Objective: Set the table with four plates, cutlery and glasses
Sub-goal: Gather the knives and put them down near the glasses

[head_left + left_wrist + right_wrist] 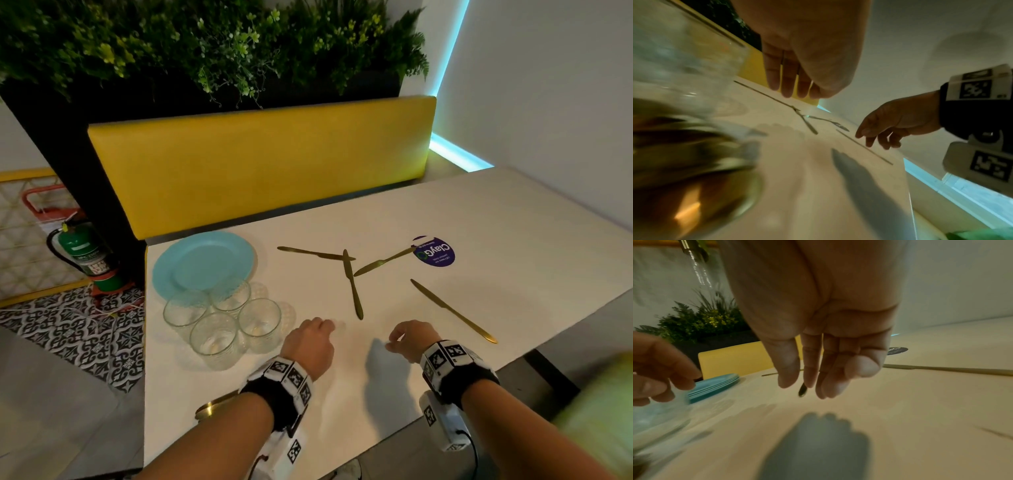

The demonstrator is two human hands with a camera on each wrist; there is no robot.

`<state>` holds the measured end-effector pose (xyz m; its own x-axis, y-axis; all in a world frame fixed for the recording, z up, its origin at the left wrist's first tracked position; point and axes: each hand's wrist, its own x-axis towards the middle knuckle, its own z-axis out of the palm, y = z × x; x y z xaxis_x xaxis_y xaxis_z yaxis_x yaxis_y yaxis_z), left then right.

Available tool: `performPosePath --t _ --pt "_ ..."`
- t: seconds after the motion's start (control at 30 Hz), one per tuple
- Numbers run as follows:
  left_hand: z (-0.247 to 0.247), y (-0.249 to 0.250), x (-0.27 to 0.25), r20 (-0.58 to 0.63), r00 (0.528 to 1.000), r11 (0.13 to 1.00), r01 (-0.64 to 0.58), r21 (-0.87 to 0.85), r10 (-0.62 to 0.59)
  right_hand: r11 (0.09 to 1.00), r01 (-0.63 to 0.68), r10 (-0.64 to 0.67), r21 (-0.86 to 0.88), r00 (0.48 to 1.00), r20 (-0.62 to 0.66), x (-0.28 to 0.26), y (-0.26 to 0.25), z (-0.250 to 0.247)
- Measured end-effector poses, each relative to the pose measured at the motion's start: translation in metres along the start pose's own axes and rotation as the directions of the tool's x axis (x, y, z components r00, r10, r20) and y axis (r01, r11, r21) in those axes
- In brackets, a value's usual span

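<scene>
Spanning the scene: a white rectangular table (479,219) is seen from above, with a yellow padded bench back (257,164) at 12 o'clock beyond it.
Greenery: a dark planter of green foliage (212,44) is set above the bench back.
Floor corner: a green fire extinguisher (85,253) is stood on patterned tiles at 9 o'clock, off the table.
Plates: a stack of round turquoise plates (203,263) is placed at 10 o'clock on the table; several rims are shown in the right wrist view (715,387).
Glasses: four clear glass tumblers (222,318) are clustered upright at 8 o'clock, just beside the plates and overlapping their near rim in the head view.
Cutlery: four gold metal knives are scattered at the table's centre; three (351,281) are laid with their tips close together, and a fourth (452,310) is laid apart at 3 o'clock.
Sticker: a round purple sticker (435,253) is fixed to the table at 1 o'clock, under one knife's end.
Left hand (310,342): held over the table at 6 o'clock beside the tumblers, fingers loosely bent, nothing grasped.
Right hand (409,337): held over the table at 5 o'clock, fingers relaxed and hanging down, nothing grasped.
</scene>
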<state>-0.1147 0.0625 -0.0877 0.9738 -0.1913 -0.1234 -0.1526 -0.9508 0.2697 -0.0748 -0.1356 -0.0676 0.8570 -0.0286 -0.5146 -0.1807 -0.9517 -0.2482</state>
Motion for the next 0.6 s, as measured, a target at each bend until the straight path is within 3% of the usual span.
performPosePath --t 0.1,0.27,0.4,0.6 --pt "-0.005 0.02 0.047 0.098 0.989 0.989 0.122 -0.079 -0.114 0.997 -0.054 0.056 0.052 0.998 -0.033 0.023 0.015 -0.017" --pt "-0.006 0.035 0.117 0.23 0.927 0.927 0.337 -0.167 -0.296 0.989 -0.14 0.145 0.047 0.979 -0.142 0.064 0.049 -0.043" --pt "0.005 0.045 0.157 0.265 0.881 0.867 0.449 -0.214 -0.391 0.969 -0.232 0.244 0.081 0.948 -0.205 0.09 0.082 -0.058" --pt "0.023 0.055 0.18 0.245 0.814 0.765 0.579 -0.282 -0.526 0.943 -0.329 0.331 0.045 0.924 -0.19 0.11 0.113 -0.063"
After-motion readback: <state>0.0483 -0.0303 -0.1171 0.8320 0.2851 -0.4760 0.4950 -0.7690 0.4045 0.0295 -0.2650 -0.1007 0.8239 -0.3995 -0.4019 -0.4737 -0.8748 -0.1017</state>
